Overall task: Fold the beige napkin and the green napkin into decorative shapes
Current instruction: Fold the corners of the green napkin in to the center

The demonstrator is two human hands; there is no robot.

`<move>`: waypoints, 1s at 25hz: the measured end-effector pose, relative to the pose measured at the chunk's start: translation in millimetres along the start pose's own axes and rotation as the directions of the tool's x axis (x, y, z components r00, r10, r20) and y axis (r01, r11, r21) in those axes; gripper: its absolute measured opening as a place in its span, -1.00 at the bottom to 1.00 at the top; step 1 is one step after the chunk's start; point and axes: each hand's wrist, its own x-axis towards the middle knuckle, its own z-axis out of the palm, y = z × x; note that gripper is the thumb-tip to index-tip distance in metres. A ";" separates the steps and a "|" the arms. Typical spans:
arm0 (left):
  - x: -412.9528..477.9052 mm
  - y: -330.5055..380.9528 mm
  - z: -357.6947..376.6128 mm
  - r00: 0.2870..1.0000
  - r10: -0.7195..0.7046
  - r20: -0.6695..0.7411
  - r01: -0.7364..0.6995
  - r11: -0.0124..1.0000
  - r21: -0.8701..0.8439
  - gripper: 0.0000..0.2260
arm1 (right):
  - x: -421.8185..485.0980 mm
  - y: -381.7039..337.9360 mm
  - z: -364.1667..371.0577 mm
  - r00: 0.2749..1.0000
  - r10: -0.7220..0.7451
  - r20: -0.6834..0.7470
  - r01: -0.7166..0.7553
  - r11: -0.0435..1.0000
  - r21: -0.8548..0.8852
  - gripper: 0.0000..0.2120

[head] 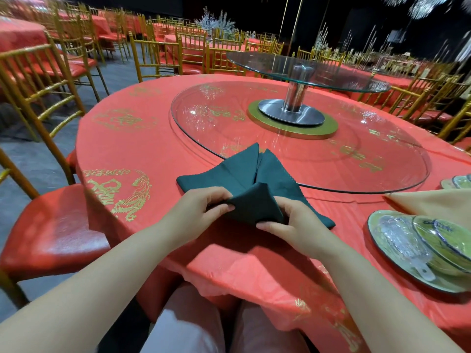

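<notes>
The green napkin (244, 179) lies partly folded on the red tablecloth near the table's front edge, two pointed flaps reaching onto the glass turntable. A raised folded flap sits in its near middle. My left hand (201, 212) pinches the left corner of that flap between thumb and fingers. My right hand (290, 222) grips the flap's right lower edge, thumb under it. The beige napkin (433, 202) lies flat at the right edge, apart from both hands.
A stack of plastic-wrapped plates and bowls (418, 245) sits at the right front. A large glass turntable (300, 138) with a raised upper tier (305, 70) fills the table's middle. A red-cushioned gold chair (51, 225) stands to the left.
</notes>
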 end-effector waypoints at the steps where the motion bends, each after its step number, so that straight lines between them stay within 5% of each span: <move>1: 6.0 1.1 -1.6 1.000 -0.005 0.012 0.005 1.000 -0.013 -0.94 | 2.5 -0.5 -2.8 0.999 0.006 -0.049 -0.006 1.000 0.012 -0.85; 6: 44.1 24.3 -21.3 0.994 -0.014 0.105 0.031 0.987 -0.160 -0.91 | 13.8 -23.9 -26.3 0.991 0.073 -0.110 -0.049 0.976 0.212 -0.86; 14: 61.3 96.4 -61.4 0.981 0.154 0.120 -0.154 0.988 -0.004 -0.87 | -3.6 -87.9 -76.4 1.000 0.004 -0.026 0.003 0.968 0.251 -0.79; 21: 57.3 172.9 -86.8 0.949 0.299 0.102 -0.266 0.930 -0.256 -0.85 | -32.3 -150.4 -114.6 0.986 -0.158 -0.052 0.165 0.881 0.443 -0.82; 25: 78.6 152.3 -74.9 0.983 0.100 0.155 -0.009 0.866 -0.500 -0.86 | -4.9 -127.3 -121.7 0.998 -0.046 -0.035 0.057 0.872 0.487 -0.84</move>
